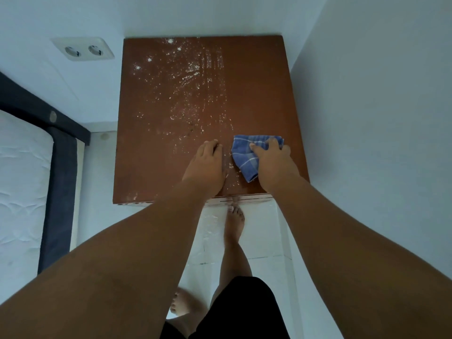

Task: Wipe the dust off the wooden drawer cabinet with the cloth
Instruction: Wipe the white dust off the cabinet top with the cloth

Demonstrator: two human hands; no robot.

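Right hand (271,160) pressed flat on cloth (247,155), left hand (208,165) spread, bracing cabinet (256,94). We risk sweeping dust (186,77) over front edge onto floor (264,231).

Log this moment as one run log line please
right hand presses blue cloth on cabinet top | left hand flat beside | white dust remains centre-left

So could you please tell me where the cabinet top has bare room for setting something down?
The cabinet top is bare along its right side, beyond the blue cloth toward the back wall. The centre and back-left carry white dust. The near edge is crowded by the left hand and right hand.
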